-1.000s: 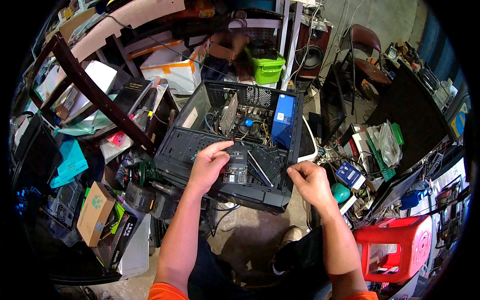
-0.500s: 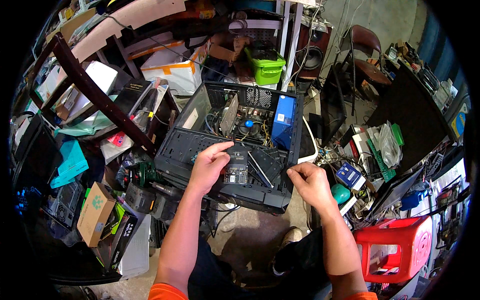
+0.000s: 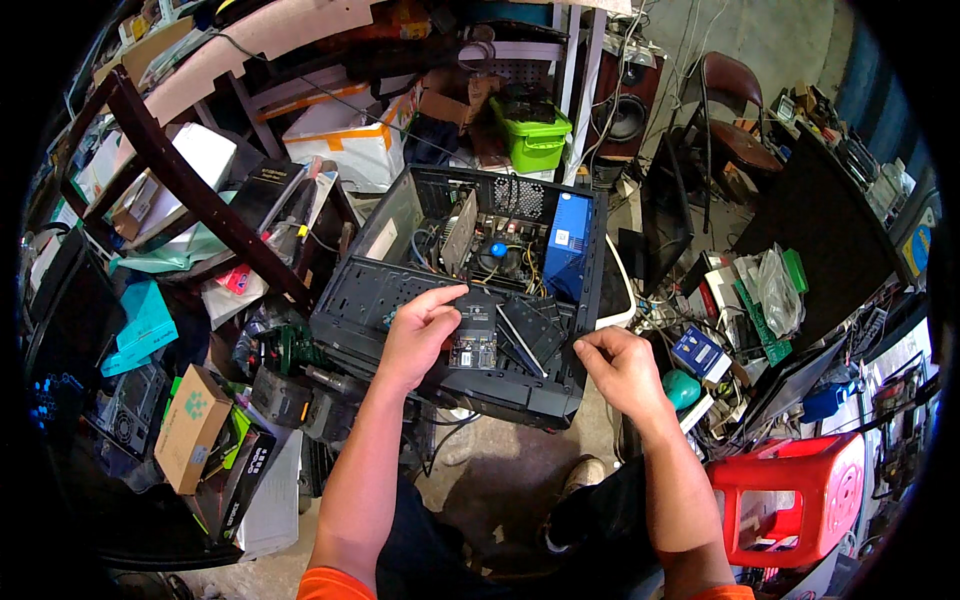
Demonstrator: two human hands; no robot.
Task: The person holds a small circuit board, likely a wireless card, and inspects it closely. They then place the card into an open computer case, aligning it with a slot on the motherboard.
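Note:
A black computer case [image 3: 350, 315] lies open with its inside facing up. My left hand [image 3: 420, 335] is over its near part, index finger stretched forward and thumb bent, closed at the side of a dark flat hard drive [image 3: 476, 335] with a circuit board at its near end. My right hand [image 3: 622, 372] hovers by the case's right near corner, thumb and index finger pinched together. Whatever sits in that pinch is too small to make out. Beside the drive, a thin silver rod [image 3: 520, 340] rests on the case. A blue power supply [image 3: 568, 240] fills the far right inside.
A green bin [image 3: 535, 140] and a white box with orange tape [image 3: 345, 145] stand behind the case. Boxes, including a brown carton [image 3: 192, 428], are piled at left. At right are a red plastic stool [image 3: 790, 500], a teal ball [image 3: 681, 388] and heaped electronic parts.

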